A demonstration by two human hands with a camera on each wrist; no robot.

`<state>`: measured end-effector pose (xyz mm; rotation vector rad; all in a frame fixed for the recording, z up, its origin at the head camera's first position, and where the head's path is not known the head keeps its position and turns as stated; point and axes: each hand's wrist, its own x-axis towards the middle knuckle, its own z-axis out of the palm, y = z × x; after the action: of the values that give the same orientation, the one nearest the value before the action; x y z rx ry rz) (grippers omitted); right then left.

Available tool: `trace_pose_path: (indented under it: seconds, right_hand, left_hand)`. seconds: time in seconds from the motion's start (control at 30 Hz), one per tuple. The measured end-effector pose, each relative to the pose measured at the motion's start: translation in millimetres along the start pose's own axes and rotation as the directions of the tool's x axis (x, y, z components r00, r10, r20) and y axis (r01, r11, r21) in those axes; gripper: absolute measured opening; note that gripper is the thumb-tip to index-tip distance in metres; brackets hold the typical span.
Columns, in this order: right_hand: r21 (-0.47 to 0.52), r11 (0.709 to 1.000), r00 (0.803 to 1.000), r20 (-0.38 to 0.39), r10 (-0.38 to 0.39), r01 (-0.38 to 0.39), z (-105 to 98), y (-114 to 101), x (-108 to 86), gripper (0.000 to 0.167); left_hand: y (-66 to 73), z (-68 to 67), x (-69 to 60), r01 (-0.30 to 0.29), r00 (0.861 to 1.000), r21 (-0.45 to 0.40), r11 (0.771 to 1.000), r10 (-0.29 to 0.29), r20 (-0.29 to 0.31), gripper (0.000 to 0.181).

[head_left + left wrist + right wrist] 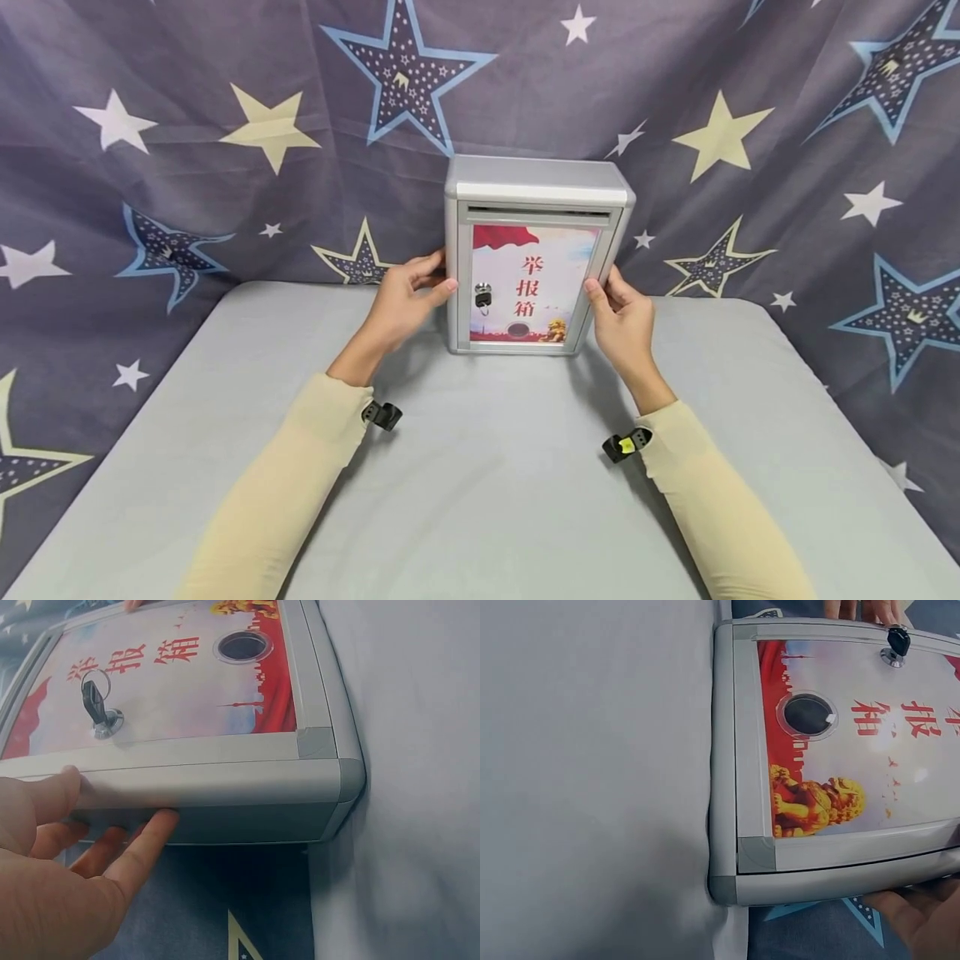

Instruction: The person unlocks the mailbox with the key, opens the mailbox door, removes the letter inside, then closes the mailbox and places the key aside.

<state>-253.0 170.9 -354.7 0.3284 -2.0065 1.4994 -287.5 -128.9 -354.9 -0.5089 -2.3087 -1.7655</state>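
Note:
A silver metal report box (pixel 537 179) stands upright at the back of the grey surface, with a slot along the top of its front. Its white and red front panel (pixel 498 258) carries red characters and a round window (pixel 244 647). A key (pixel 483 298) with a ring sits in the lock at the panel's left. My left hand (pixel 400 302) holds the box's left side, thumb at the front edge and fingers along the side wall. On the opposite side my right hand (pixel 626 321) grips it, thumb on the front frame; its other fingers are partly hidden.
A dark curtain (pixel 540 83) printed with stars hangs right behind the box and down both sides. The grey cloth-covered surface (pixel 487 483) extends from the box toward me. A black strap (pixel 382 415) is on the left wrist, another strap (pixel 626 446) on the right.

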Motion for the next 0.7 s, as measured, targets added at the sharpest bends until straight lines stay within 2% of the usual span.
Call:
trace_pose_path:
  seconds: [0.13,0.4,0.53,0.7]
  right_hand:
    - [0.003,1.0,1.0,0.0,0.017,-0.017,0.8,-0.1,-1.2,0.036]
    - [-0.029,0.999,0.999,-0.039,0.013,-0.014,4.0,34.8,1.8,0.036]
    - [-0.031,0.999,0.999,-0.035,0.032,-0.033,4.2,35.6,2.8,0.037]
    - [-0.061,0.995,0.997,0.005,0.074,-0.074,-1.5,27.8,6.2,0.038]
  left_hand:
    - [-1.0,-0.7,-1.4,-0.009,1.0,-0.001,1.0,0.009,-0.001,0.057]
    - [-1.6,1.9,-3.3,0.0,1.0,-0.016,1.0,0.0,0.011,0.056]
    - [-2.4,2.3,-3.8,0.022,1.0,-0.038,0.999,-0.021,0.01,0.055]
    - [-2.7,2.1,-2.7,0.056,0.998,-0.072,0.996,-0.056,-0.007,0.055]
